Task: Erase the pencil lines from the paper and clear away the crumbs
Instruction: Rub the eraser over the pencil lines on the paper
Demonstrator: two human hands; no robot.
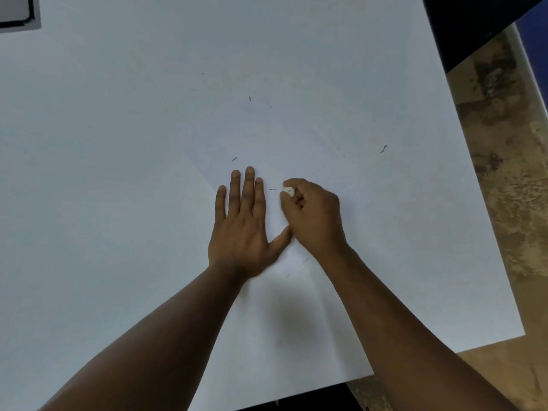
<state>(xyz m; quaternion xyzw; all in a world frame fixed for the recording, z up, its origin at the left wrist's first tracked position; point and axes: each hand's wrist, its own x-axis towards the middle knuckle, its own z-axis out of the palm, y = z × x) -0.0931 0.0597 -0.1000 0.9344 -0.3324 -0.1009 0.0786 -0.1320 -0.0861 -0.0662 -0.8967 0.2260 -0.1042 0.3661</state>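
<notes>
A white sheet of paper (296,137) lies tilted on the white table (89,143). My left hand (243,226) presses flat on the paper with straight, spread fingers. Right beside it, my right hand (311,215) grips a small white eraser (288,190), whose tip shows between thumb and fingers and touches the paper. Several thin dark eraser crumbs (272,189) lie scattered on the sheet: one between my hands, one just beyond my left fingertips, others farther up and at the right. Faint pencil lines (304,261) show near my right wrist.
The table's right edge (462,161) runs diagonally, with mottled brown floor (510,173) beyond it. A dark-framed object (17,13) sits at the top left corner. The near table edge drops to dark space at the bottom.
</notes>
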